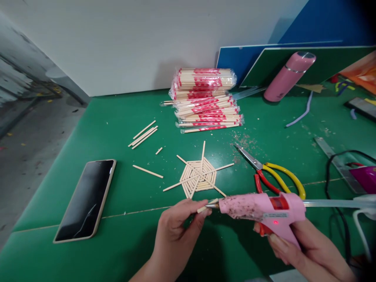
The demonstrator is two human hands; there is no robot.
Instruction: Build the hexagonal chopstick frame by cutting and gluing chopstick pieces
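Observation:
Between the thumb and fingers of my left hand is a short wooden stick. My right hand is wrapped round the handle of a pink glue gun, whose red light is on. The gun's metal nozzle meets the stick at my left fingertips; whether glue is coming out I cannot tell. Just beyond both hands, a web-shaped piece made of wooden sticks lies flat on the green table. A clear glue stick juts from the back of the gun.
Scissors with yellow and red handles lie right of the web. Loose sticks and a phone are on the left. Wrapped chopsticks are piled at the back, near a pink bottle. A black cable runs along the right.

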